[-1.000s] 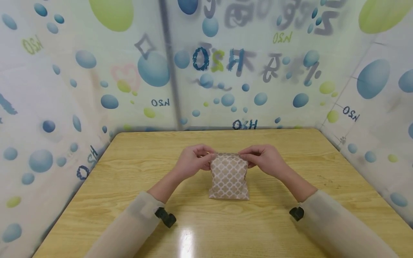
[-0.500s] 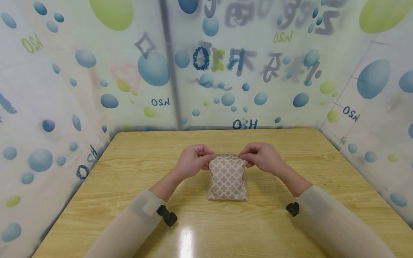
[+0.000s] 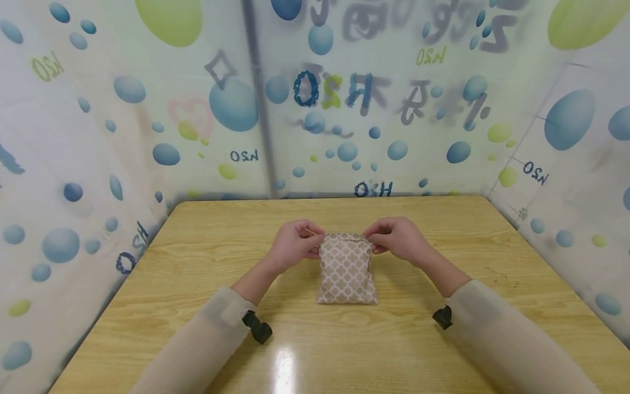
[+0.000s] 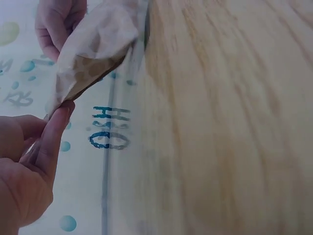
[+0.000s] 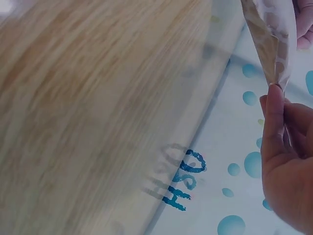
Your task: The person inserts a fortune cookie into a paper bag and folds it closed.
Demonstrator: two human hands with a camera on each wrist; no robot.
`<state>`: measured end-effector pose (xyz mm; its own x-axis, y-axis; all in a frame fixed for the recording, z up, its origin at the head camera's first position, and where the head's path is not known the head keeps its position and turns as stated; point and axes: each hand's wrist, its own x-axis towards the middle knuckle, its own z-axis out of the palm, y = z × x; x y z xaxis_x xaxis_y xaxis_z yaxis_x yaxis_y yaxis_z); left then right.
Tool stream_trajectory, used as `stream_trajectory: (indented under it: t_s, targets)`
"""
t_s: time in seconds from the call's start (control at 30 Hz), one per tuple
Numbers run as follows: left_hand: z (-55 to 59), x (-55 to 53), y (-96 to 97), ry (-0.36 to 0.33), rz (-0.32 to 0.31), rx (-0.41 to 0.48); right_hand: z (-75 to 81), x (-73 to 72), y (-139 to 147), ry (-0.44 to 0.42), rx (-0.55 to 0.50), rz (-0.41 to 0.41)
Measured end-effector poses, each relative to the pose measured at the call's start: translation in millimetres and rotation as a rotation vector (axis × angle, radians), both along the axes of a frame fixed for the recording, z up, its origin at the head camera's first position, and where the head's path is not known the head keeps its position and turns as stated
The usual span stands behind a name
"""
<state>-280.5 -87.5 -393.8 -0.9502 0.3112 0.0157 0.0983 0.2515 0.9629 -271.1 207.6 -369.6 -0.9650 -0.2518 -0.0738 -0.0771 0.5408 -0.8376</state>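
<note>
A small beige pouch (image 3: 346, 271) with a white lattice pattern stands nearly upright in the middle of the head view, its bottom edge at the tabletop. My left hand (image 3: 291, 247) pinches its top left corner between thumb and fingers. A thin pale strand shows by those fingers. At the top right corner, my right hand (image 3: 400, 241) pinches the pouch the same way. Both wrist views show the pouch side-on, bulging below the pinched corner: the left hand (image 4: 29, 166) in one, the right hand (image 5: 288, 152) in the other. What is inside the pouch is hidden.
The light wooden table (image 3: 206, 328) runs back to a wall covering (image 3: 325, 164) printed with blue and green bubbles. Similar covering flanks the table on both sides. A dark clip (image 3: 257, 328) sits at the left cuff, another dark clip (image 3: 443, 317) at the right cuff.
The pouch has shifted slightly left, and its top flap shows more clearly. My right hand has moved a little left with it. Both hands keep their pinch on the corners.
</note>
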Motion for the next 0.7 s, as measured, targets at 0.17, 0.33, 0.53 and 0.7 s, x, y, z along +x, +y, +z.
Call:
stream_trajectory:
  t_s: [0.17, 0.33, 0.53, 0.7]
  targets:
    - [-1.6, -2.3, 2.0, 0.005, 0.001, -0.031, -2.2, -3.1, -1.9, -0.016, 0.025, -0.005]
    - [-2.0, -7.1, 3.9, -0.040, 0.017, -0.037, -5.9, -9.4, -3.8, -0.056, -0.007, -0.012]
    - [-7.9, -14.5, 9.1, -0.094, 0.044, -0.055, -9.8, -12.5, -3.7, -0.052, 0.043, -0.009]
    - [-13.1, -18.8, 10.8, -0.141, 0.042, -0.092, -12.2, -8.9, 2.7, -0.014, 0.131, -0.008]
